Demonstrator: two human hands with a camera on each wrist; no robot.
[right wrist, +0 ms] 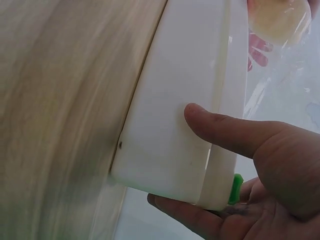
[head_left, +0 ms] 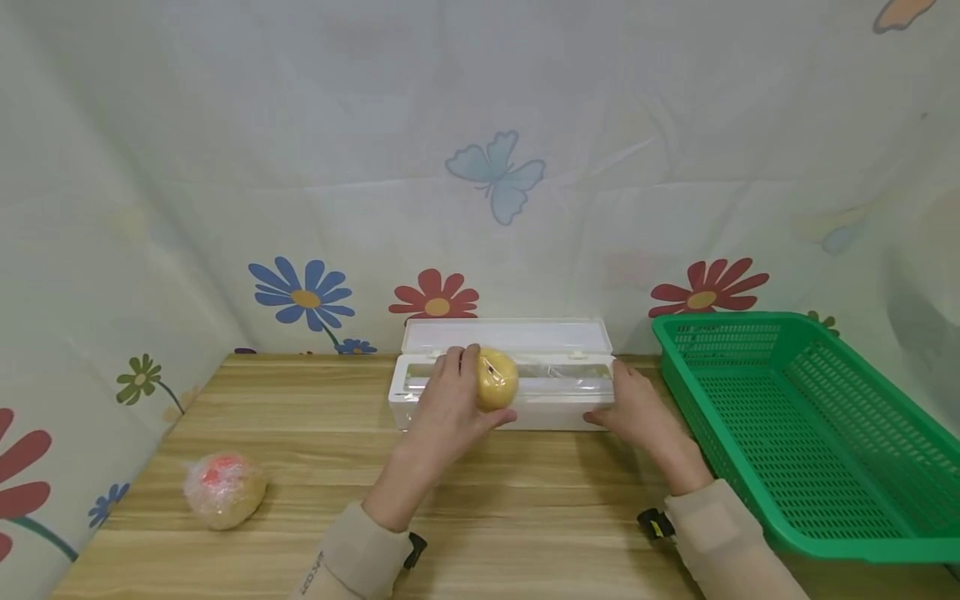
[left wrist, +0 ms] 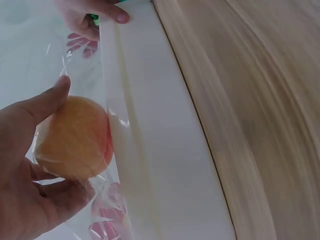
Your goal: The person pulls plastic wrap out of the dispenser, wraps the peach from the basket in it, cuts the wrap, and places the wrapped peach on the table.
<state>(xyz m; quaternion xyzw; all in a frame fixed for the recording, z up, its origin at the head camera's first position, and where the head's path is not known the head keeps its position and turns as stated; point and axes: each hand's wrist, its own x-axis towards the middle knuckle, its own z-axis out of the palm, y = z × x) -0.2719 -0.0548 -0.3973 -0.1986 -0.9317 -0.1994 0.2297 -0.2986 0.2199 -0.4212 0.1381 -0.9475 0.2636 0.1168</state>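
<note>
A yellow apple (head_left: 498,380) with a red blush is gripped in my left hand (head_left: 450,400), over the left half of a white cling film dispenser (head_left: 555,414). In the left wrist view, clear film (left wrist: 102,195) lies about the apple, with the thumb on one side and curled fingers on the other. The dispenser's lid (head_left: 507,336) stands raised at the back, and film stretches across its top. My right hand (head_left: 637,404) holds the dispenser's right end. In the right wrist view, its thumb presses the front face while fingers wrap the end.
A film-wrapped fruit (head_left: 225,492) with a red patch sits at the table's left. At the right stands a green plastic basket (head_left: 780,525), close beside my right forearm. The wooden table (head_left: 525,517) ends at a flowered cloth (head_left: 360,208) behind.
</note>
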